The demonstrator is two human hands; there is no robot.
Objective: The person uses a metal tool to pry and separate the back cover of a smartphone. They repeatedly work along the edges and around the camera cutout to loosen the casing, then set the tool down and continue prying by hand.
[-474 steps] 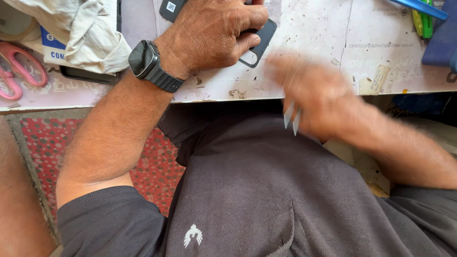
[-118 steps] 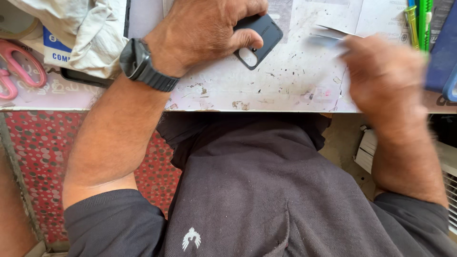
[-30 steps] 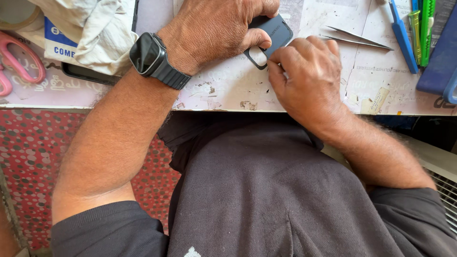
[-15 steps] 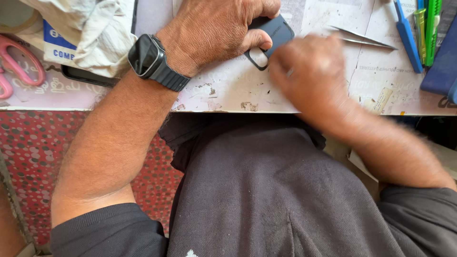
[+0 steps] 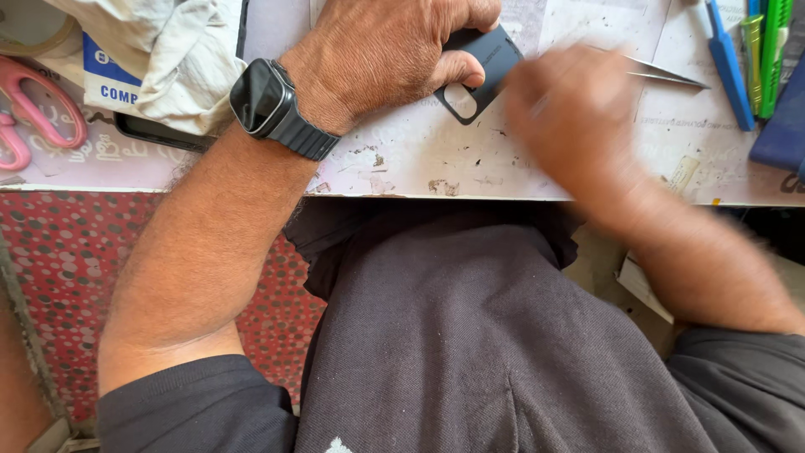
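Scuffed white worktop (image 5: 419,159), left hand (image 5: 386,54) grip pinching dark phone case (image 5: 486,67); right hand (image 5: 579,117) blurred beside it, grip unclear

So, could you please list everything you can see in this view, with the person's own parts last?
phone case: one, dark grey, on the worktop under the left hand.
tweezers: one pair, metal, on the worktop beyond the right hand.
scissors: one pair, pink handles, far left.
cloth: one, pale beige, upper left.
pens and tools: several, blue and green, upper right.
worktop: one, white, stained and speckled.
watch: one, black, on the left wrist.
left hand: pressing on the phone case.
right hand: blurred, beside the case, near the tweezers.
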